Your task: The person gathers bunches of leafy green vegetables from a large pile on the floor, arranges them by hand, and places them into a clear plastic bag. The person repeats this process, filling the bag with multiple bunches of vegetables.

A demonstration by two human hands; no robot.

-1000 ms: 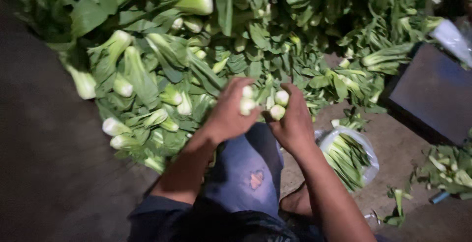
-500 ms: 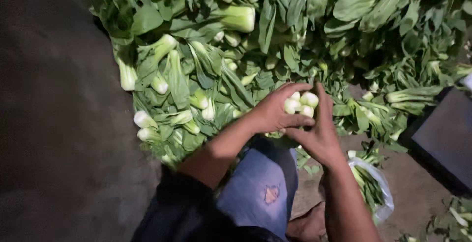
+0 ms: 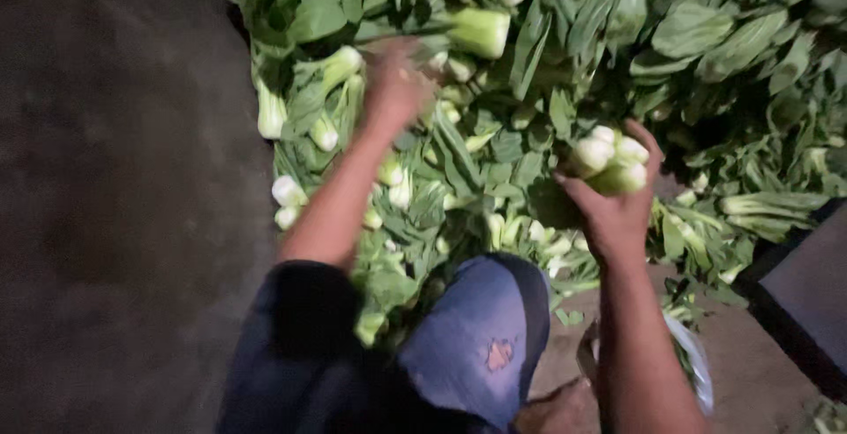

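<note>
Left hand [image 3: 395,86] moved off to greens pile [image 3: 547,55], grip unclear; right hand [image 3: 618,200] clutches bok choy bunch [image 3: 609,159].

Sleeve: my dark navy short sleeve [image 3: 291,310].
Trousers: my faded blue denim jeans [image 3: 476,337], small frayed tear.
Forearms: bare.

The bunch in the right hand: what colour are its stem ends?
Pale whitish-green stem ends on the bunch in the right hand, clearest in the head view.

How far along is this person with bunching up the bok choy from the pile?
Done: a few heads are gathered in the right hand as a bunch of bok choy. In hand: the left hand, blurred, reaches into the pile. Left: most of the loose greens lie ungathered on the ground.
</note>
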